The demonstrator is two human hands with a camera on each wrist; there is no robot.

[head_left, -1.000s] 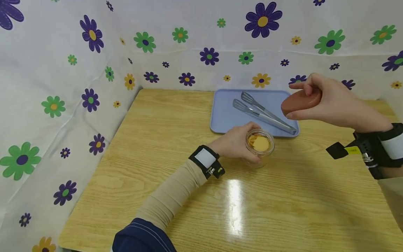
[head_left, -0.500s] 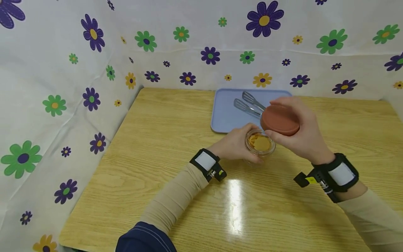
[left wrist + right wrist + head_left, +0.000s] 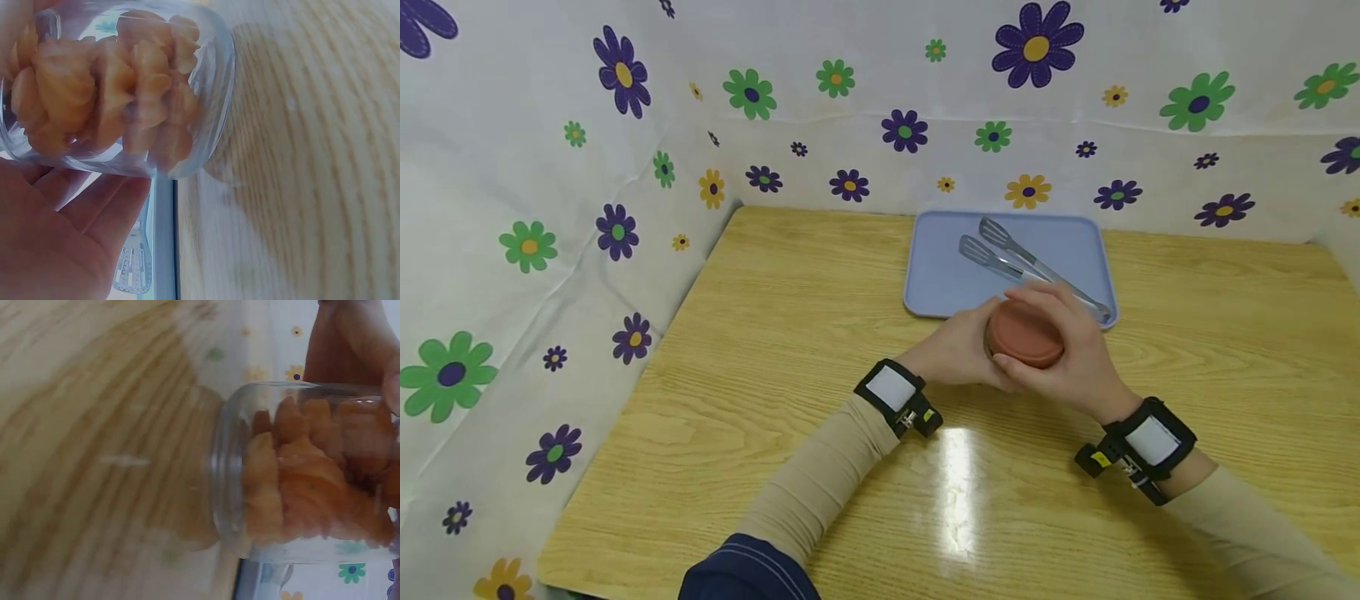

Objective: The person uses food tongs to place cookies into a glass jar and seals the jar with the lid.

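My left hand (image 3: 958,348) holds a clear jar (image 3: 215,100) around its side. Golden piped cookies (image 3: 115,94) show through the wall, and the jar's base is right at the wooden tabletop. Over the mouth sits a reddish-brown round lid (image 3: 1026,335), gripped at its rim by the fingers and thumb of my right hand (image 3: 1082,360). From the head view the lid and both hands hide the cookies. The right wrist view shows the jar (image 3: 300,553) upright on its base, with part of the left hand beside it.
A light blue tray (image 3: 936,283) lies behind the hands at the back of the wooden table (image 3: 790,333). Metal tongs (image 3: 1030,265) rest on it, their handle end towards the right front corner. A flowered white cloth (image 3: 850,125) hangs along the back and left.
My right hand has come in from the right with the lid and brought it down over the jar's mouth. The left hand keeps its hold on the jar in the same place.
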